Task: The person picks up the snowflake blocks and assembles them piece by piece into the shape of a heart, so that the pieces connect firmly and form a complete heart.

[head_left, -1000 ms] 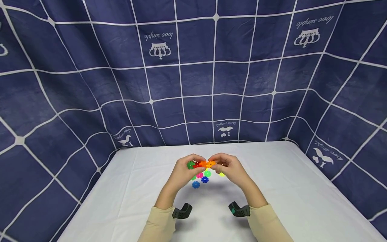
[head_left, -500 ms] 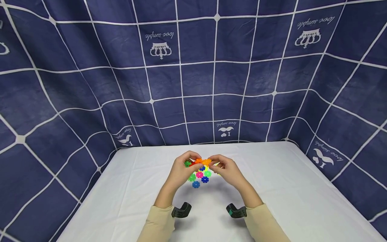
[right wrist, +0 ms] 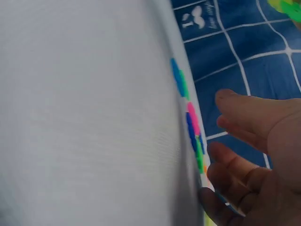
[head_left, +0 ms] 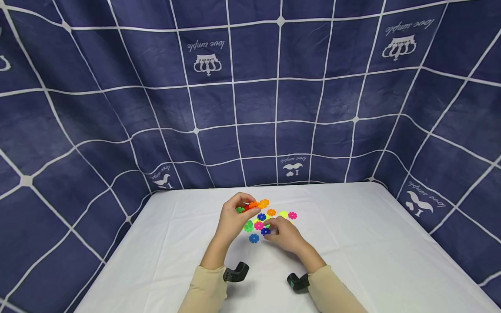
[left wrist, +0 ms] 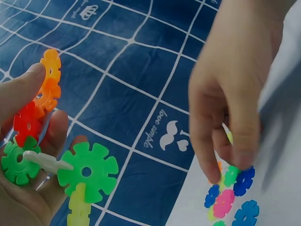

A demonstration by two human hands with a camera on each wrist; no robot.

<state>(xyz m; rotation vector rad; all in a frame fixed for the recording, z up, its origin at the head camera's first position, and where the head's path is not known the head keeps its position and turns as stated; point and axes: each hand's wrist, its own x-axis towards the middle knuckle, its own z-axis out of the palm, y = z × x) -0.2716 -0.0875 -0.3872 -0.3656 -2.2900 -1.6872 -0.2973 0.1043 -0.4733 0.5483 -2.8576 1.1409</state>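
My left hand [head_left: 231, 219] holds up a chain of notched plastic snowflake discs. In the left wrist view the chain runs from a light orange disc [left wrist: 51, 66] through orange and red [left wrist: 27, 125] to a green one [left wrist: 19, 161]. A white disc [left wrist: 47, 161] seen edge-on links that to a larger green disc [left wrist: 87, 172], with a yellow disc [left wrist: 79, 207] below. My right hand [head_left: 286, 235] reaches over the loose discs, thumb and fingers apart, nothing between them. Its fingertips are right at a dark blue disc [head_left: 265, 231] in the head view.
Several loose discs lie on the white cloth-covered table [head_left: 332, 248], among them a pink disc [head_left: 258, 225], a blue disc [head_left: 254, 238], a green disc [head_left: 248, 226] and an orange disc [head_left: 271, 212]. Another pink disc [head_left: 292, 215] lies farther right. A blue checked curtain [head_left: 254, 104] hangs behind.
My right hand has let go of the light orange end of the chain and moved down towards me, over the loose discs. My left hand has shifted slightly left and up with the chain.
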